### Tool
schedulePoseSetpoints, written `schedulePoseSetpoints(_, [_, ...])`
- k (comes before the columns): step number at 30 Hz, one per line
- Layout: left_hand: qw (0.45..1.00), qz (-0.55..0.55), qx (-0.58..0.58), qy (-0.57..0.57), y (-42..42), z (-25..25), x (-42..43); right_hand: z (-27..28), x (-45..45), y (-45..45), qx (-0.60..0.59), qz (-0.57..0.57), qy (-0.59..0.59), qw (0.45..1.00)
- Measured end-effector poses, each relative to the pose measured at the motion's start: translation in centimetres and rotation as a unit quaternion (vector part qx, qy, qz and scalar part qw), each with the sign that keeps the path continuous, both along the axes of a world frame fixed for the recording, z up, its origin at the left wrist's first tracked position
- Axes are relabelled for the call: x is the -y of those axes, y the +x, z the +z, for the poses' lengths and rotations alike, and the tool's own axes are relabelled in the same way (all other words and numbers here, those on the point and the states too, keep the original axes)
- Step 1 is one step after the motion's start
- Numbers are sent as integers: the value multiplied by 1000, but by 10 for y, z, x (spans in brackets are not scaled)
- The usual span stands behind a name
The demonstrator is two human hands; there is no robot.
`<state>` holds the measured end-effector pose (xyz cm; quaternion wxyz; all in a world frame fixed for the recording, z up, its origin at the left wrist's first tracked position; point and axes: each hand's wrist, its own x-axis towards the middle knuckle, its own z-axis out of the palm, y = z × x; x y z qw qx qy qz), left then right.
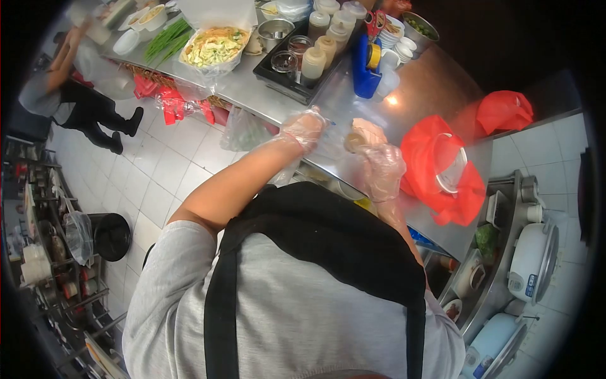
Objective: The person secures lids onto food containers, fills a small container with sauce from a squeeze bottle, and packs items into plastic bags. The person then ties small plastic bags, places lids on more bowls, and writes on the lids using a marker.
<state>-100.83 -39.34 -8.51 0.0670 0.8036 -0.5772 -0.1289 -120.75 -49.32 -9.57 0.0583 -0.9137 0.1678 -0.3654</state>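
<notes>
Clear plastic gloves cover both hands. My left hand (305, 131) is closed at the front edge of the steel counter (252, 93); a small blue tip shows beside its fingers, but what it grips is too small to name. To its right, my right hand (384, 165) has its fingers closed at a small round cup (355, 142) with brownish contents. A pale pinkish piece (369, 131) lies just beyond that hand. Right of it, an open red plastic bag (420, 151) surrounds a white round container (451, 164).
A black tray (282, 83) of sauce bottles, a blue tape dispenser (365, 69) and a bowl of shredded food (216, 47) stand farther back. Another red bag (504, 112) is at the right. Another person (69, 95) stands at the far left. Rice cookers (532, 262) stand lower right.
</notes>
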Motion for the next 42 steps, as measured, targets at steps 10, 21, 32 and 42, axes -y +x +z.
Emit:
schedulePoseSetpoints(10, [990, -62, -117, -57, 2, -32, 3, -56, -9, 44, -99, 35, 72, 992])
schedulePoseSetpoints(21, [994, -61, -87, -29, -13, -48, 3, 39, 15, 30, 99, 184, 604, 769])
schedulePoseSetpoints(32, [995, -102, -12, 4, 0, -2, 26, -92, 17, 65, -216, 117, 213, 945])
schedulePoseSetpoints(42, [957, 59, -274, -77, 13, 11, -72, -66, 10, 51, -118, 122, 388, 906])
